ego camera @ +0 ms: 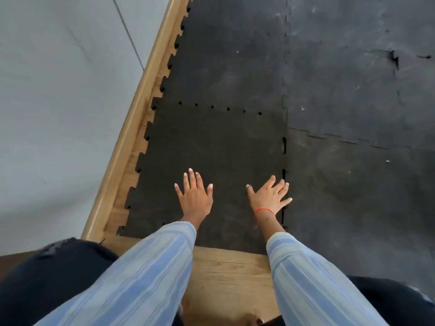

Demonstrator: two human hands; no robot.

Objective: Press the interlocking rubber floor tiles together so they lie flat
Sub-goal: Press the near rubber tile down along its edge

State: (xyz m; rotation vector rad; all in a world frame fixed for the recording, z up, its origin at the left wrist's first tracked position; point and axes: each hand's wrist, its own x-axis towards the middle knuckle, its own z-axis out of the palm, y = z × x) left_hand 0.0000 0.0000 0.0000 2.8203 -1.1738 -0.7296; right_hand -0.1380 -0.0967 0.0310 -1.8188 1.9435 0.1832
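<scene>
A dark rubber tile (211, 147) with jigsaw edges lies on the wooden floor nearest me. My left hand (195, 196) rests flat on its near middle, fingers spread. My right hand (269, 197), an orange band at the wrist, lies flat at the tile's right edge, fingertips on the seam (284, 161) with the neighbouring tile (353, 196). Small gaps show along that seam and along the far seam (220, 108) to the tile behind (230, 55). Both hands hold nothing.
A wooden baseboard (131, 128) and grey wall (58, 90) run along the left. Bare wood floor (230, 267) shows in front of the tile. More joined tiles (353, 78) cover the right. My knees in dark trousers sit at the bottom corners.
</scene>
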